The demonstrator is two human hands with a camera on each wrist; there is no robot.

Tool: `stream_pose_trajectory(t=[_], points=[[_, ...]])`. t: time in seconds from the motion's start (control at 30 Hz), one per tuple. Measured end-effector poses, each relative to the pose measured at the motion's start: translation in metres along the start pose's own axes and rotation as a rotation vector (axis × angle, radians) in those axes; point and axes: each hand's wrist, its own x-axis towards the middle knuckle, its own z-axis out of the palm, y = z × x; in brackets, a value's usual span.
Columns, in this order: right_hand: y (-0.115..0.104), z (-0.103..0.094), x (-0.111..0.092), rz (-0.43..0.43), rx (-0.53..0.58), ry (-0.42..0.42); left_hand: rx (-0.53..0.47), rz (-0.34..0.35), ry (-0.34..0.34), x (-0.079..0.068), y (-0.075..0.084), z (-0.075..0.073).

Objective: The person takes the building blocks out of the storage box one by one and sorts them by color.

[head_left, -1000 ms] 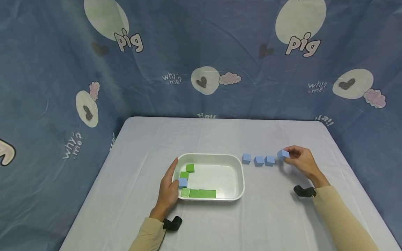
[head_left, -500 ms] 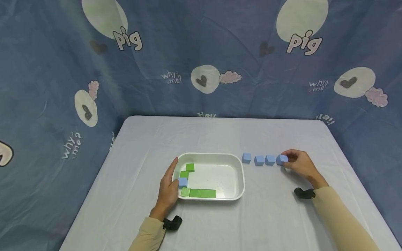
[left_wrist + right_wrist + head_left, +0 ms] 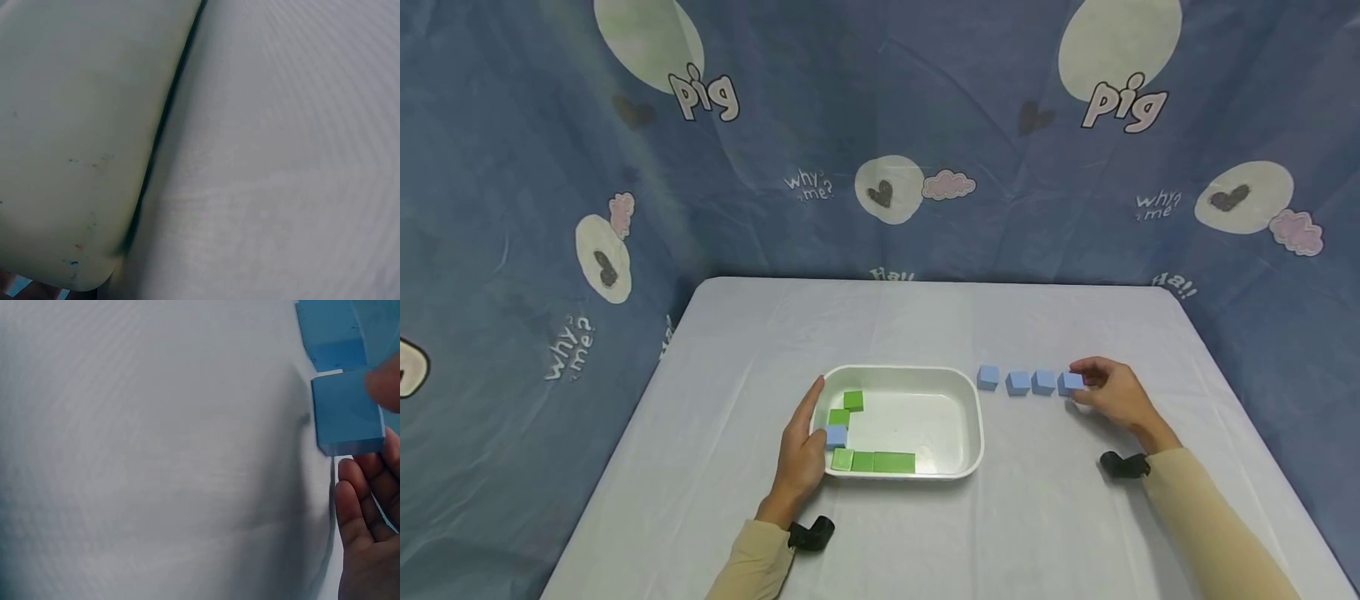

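Note:
A white tray (image 3: 925, 476) sits on the table, and my left hand (image 3: 801, 454) grips its left side. The thumb comes over the rim beside a blue cube (image 3: 837, 436) inside. Several green blocks (image 3: 894, 462) lie in the tray along its left and near sides. To the right of the tray, blue cubes stand in a row on the cloth. At the row's right end my right hand (image 3: 1116, 396) pinches a blue cube (image 3: 347, 415), which rests near its neighbour (image 3: 331, 337). In the left wrist view the tray's wall (image 3: 81, 125) hides most of the hand.
A white cloth (image 3: 1045, 500) covers the table. Two more blue cubes, the leftmost (image 3: 988, 377) and another (image 3: 1018, 383), stand near the tray's right rim. A blue printed curtain (image 3: 1000, 233) hangs behind the table.
My right hand has lowered its blue cube from above the table to the right end of the row, then shifted slightly left. The left hand and tray have stayed put.

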Motion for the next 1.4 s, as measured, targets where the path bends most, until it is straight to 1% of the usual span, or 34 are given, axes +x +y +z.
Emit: stream_pose_trajectory(t=[0.13,0.2,0.27,0.43,0.7,0.77,0.9,0.93,1.0,1.07,1.17,1.3,1.4], points=[[-0.003,-0.003,0.000,-0.042,0.064,0.017,0.016,0.016,0.005,0.003,-0.023,0.002],[-0.006,-0.004,0.001,-0.051,0.086,0.025,0.021,0.030,0.006,0.003,-0.030,0.002],[-0.010,-0.005,0.001,-0.051,0.098,0.031,0.016,0.042,0.005,0.003,-0.033,0.002],[-0.021,-0.005,0.004,-0.064,0.125,0.046,-0.014,0.063,-0.001,0.003,-0.033,0.001],[-0.039,-0.001,0.009,-0.156,0.207,0.037,-0.004,0.040,-0.013,0.005,-0.031,0.002],[-0.044,0.001,0.010,-0.179,0.223,0.030,-0.008,0.032,-0.007,0.004,-0.027,0.003],[-0.056,0.003,0.013,-0.220,0.265,0.013,-0.039,0.027,-0.004,0.002,-0.008,0.002],[-0.060,0.003,0.014,-0.232,0.274,0.010,-0.037,0.029,-0.007,0.002,-0.006,0.001],[-0.068,0.003,0.016,-0.253,0.294,0.002,-0.028,0.044,-0.012,0.004,-0.008,0.001],[-0.076,0.004,0.019,-0.272,0.309,-0.009,-0.018,0.057,-0.016,0.007,-0.018,0.001],[-0.088,0.008,0.025,-0.302,0.328,-0.029,-0.002,0.060,-0.014,0.010,-0.030,0.002],[-0.101,0.018,0.030,-0.339,0.324,-0.057,0.007,0.033,-0.016,0.008,-0.031,0.002],[-0.111,0.027,0.033,-0.350,0.305,-0.076,0.012,0.028,-0.015,0.005,-0.031,0.001]])
